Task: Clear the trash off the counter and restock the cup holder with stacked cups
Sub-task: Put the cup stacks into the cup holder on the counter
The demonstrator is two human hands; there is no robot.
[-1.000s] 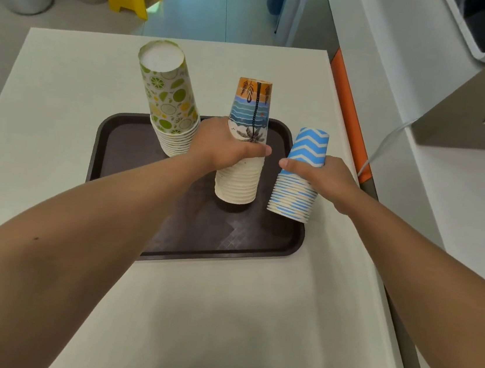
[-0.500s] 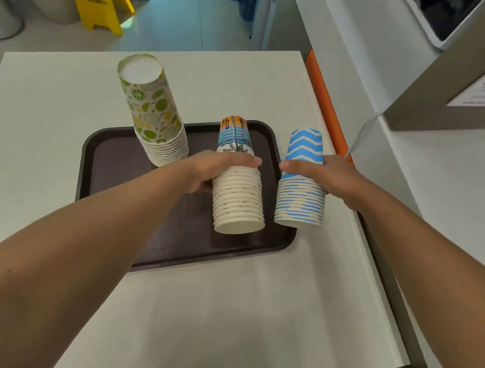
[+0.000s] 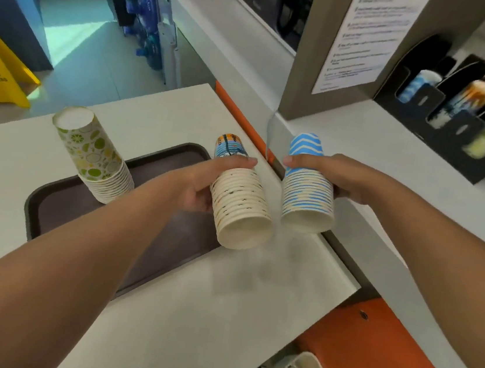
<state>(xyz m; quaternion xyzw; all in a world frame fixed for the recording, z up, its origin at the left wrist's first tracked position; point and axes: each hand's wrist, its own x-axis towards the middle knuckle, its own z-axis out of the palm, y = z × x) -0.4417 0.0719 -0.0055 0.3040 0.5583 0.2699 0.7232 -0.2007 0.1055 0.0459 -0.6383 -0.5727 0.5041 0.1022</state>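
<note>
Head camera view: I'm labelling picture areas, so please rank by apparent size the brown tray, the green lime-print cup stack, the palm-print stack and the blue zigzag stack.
1. Brown tray, partly hidden by the arm.
2. Green lime-print stack.
3. Palm-print stack in the left hand and blue zigzag stack in the right hand: too alike to rank; both held closer to the camera.

Both arms reach forward, the left hand (image 3: 204, 183) curled around a beach-print cup stack (image 3: 240, 205), the right hand (image 3: 332, 176) gripping a blue zigzag cup stack (image 3: 307, 192) between thumb and fingers.

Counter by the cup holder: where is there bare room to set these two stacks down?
Bare white counter runs between the poster box and the black cup holder, ahead of the right hand. The holder's slots look occupied. The table's near half is also bare.
</note>
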